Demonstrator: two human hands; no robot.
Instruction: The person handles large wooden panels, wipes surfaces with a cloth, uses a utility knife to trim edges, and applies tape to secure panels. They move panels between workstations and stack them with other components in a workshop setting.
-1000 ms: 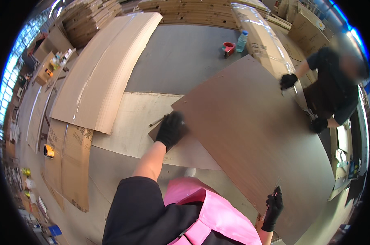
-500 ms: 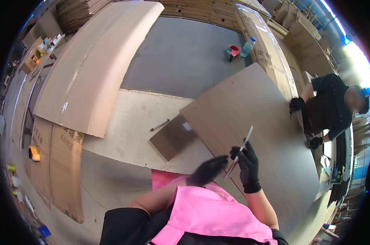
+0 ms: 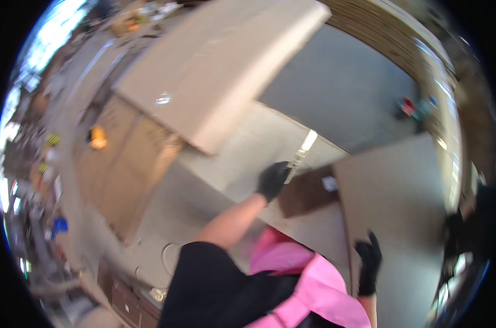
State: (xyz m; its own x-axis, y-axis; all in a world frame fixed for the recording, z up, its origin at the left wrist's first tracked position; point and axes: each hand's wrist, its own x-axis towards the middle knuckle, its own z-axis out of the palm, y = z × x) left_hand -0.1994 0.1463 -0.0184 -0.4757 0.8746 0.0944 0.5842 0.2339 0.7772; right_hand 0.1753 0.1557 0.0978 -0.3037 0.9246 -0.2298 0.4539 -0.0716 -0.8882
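Note:
My left hand [image 3: 273, 180], in a black glove, is closed on one end of a narrow, pale strip [image 3: 307, 143]. The strip slants up and away over the pale board [image 3: 248, 136], and motion blur hides its details. Just beyond the hand lies a small dark brown panel [image 3: 308, 194] with a white label [image 3: 330, 183] on it. My right hand [image 3: 370, 259], also gloved in black, is over the near left part of a large brown panel [image 3: 401, 186]. Its fingers are apart with nothing visible in them.
A big cardboard-wrapped slab [image 3: 204, 65] lies at the far left, with a flatter carton [image 3: 122, 158] below it. An orange tape measure [image 3: 98, 138] rests on that carton. A red tape roll [image 3: 406, 106] and a bottle [image 3: 424, 108] stand far right. A blurred co-worker [image 3: 477, 224] is at the right edge.
The strip has passed from my right hand to my left, which has moved away from my body. My right hand has opened and lowered. The view has swung left, shifting the scene rightward.

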